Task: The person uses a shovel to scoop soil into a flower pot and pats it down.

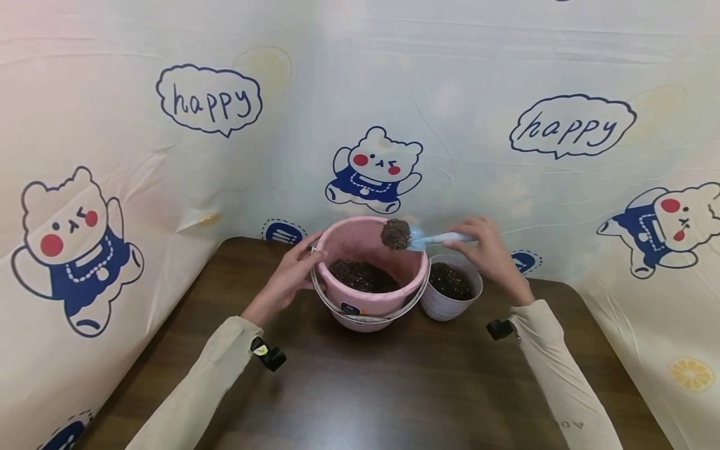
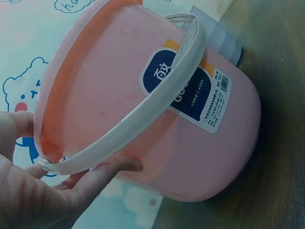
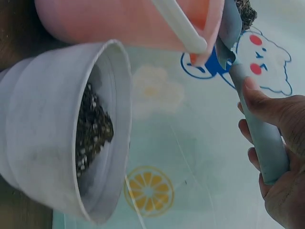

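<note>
A pink bucket stands on the table with dark soil inside and a white handle hanging down its front. At its left side, my left hand grips the rim; in the left wrist view, fingers lie against the outer wall beside the handle's end. My right hand holds the grip of a light blue trowel, carrying a heap of soil over the bucket's back right rim. Just right of the bucket sits a white flowerpot, partly filled with soil.
The dark wooden table extends in front of the bucket and pot. A pale printed cloth with bears and "happy" bubbles hangs close behind and along both sides. A small black device is strapped to each wrist.
</note>
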`<act>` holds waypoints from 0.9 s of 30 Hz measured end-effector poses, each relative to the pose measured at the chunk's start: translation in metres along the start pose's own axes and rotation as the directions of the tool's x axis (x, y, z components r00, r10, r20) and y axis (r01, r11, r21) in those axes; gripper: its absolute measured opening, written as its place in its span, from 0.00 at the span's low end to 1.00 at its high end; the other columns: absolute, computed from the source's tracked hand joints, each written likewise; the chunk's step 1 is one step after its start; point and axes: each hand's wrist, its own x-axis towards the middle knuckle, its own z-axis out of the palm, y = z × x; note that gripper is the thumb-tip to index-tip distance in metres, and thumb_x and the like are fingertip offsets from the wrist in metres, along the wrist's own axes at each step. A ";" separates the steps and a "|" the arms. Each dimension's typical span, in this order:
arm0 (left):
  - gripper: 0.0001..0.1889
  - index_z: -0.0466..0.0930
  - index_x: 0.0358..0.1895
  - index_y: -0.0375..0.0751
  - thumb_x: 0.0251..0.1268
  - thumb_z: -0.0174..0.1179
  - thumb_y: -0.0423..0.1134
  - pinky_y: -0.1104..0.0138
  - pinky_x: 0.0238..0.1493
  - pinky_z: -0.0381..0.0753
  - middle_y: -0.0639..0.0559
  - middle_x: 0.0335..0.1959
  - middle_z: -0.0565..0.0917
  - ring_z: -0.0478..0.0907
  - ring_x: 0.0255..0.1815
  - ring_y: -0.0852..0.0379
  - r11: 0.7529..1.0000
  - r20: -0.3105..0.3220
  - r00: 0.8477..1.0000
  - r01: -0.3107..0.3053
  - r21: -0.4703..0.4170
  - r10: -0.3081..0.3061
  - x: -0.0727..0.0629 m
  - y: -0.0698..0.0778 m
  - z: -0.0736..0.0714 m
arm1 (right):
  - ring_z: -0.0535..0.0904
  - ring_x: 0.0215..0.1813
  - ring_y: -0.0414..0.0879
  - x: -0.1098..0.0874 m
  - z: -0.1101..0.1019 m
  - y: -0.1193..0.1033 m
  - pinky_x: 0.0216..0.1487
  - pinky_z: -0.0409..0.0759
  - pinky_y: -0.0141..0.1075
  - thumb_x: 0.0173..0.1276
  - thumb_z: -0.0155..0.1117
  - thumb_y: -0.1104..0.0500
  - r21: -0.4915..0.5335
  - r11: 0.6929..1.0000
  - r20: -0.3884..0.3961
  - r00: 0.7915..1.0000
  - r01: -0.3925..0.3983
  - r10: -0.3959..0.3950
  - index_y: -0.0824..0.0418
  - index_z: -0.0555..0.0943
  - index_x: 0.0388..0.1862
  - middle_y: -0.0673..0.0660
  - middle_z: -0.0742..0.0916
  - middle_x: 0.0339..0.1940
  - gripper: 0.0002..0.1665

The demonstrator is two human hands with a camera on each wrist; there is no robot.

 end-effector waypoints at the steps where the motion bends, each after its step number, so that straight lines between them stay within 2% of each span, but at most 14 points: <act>1: 0.35 0.55 0.85 0.61 0.80 0.56 0.46 0.48 0.54 0.88 0.40 0.83 0.59 0.69 0.72 0.33 1.000 -0.001 1.000 0.001 0.000 -0.001 0.000 0.000 0.000 | 0.75 0.49 0.58 -0.002 -0.002 0.001 0.52 0.66 0.46 0.63 0.78 0.66 -0.002 1.000 -0.001 1.000 -0.007 0.007 0.67 0.90 0.43 0.63 0.90 0.43 0.10; 7: 0.35 0.54 0.85 0.60 0.80 0.54 0.45 0.43 0.59 0.85 0.40 0.84 0.57 0.67 0.74 0.33 1.000 -0.007 1.000 0.012 0.007 -0.012 -0.001 0.000 -0.001 | 0.78 0.47 0.59 -0.011 -0.018 0.010 0.51 0.67 0.45 0.62 0.78 0.67 -0.035 0.999 -0.040 0.999 0.000 -0.002 0.67 0.91 0.43 0.64 0.91 0.42 0.10; 11: 0.35 0.54 0.85 0.61 0.80 0.55 0.46 0.41 0.63 0.82 0.41 0.84 0.57 0.66 0.75 0.33 1.000 -0.007 1.000 0.006 0.004 -0.006 0.000 0.001 -0.001 | 0.77 0.45 0.58 -0.018 -0.029 0.017 0.49 0.65 0.44 0.61 0.78 0.68 -0.046 0.999 -0.069 0.998 -0.015 0.012 0.67 0.90 0.43 0.65 0.90 0.41 0.11; 16: 0.35 0.54 0.85 0.61 0.80 0.56 0.46 0.43 0.61 0.84 0.41 0.84 0.58 0.67 0.73 0.34 1.000 -0.012 1.000 0.012 0.004 -0.012 0.001 0.001 0.000 | 0.75 0.46 0.57 -0.030 -0.040 0.028 0.50 0.64 0.46 0.58 0.79 0.70 -0.064 0.998 -0.092 0.996 -0.023 0.017 0.67 0.90 0.41 0.64 0.89 0.39 0.11; 20: 0.36 0.54 0.85 0.61 0.79 0.56 0.46 0.45 0.59 0.85 0.41 0.83 0.58 0.68 0.72 0.34 1.000 -0.013 1.000 0.015 0.004 -0.015 0.001 0.000 0.000 | 0.72 0.45 0.55 -0.041 -0.045 0.034 0.48 0.58 0.44 0.58 0.79 0.69 -0.081 0.996 -0.090 0.995 -0.044 0.036 0.66 0.90 0.42 0.64 0.89 0.39 0.12; 27: 0.35 0.54 0.85 0.61 0.80 0.56 0.47 0.41 0.62 0.82 0.41 0.84 0.58 0.67 0.74 0.34 1.000 -0.009 1.000 0.018 0.003 -0.018 -0.001 0.000 0.000 | 0.70 0.42 0.52 -0.057 -0.051 0.042 0.45 0.59 0.43 0.57 0.79 0.70 -0.104 0.993 -0.099 0.994 -0.061 0.051 0.66 0.91 0.43 0.64 0.89 0.38 0.14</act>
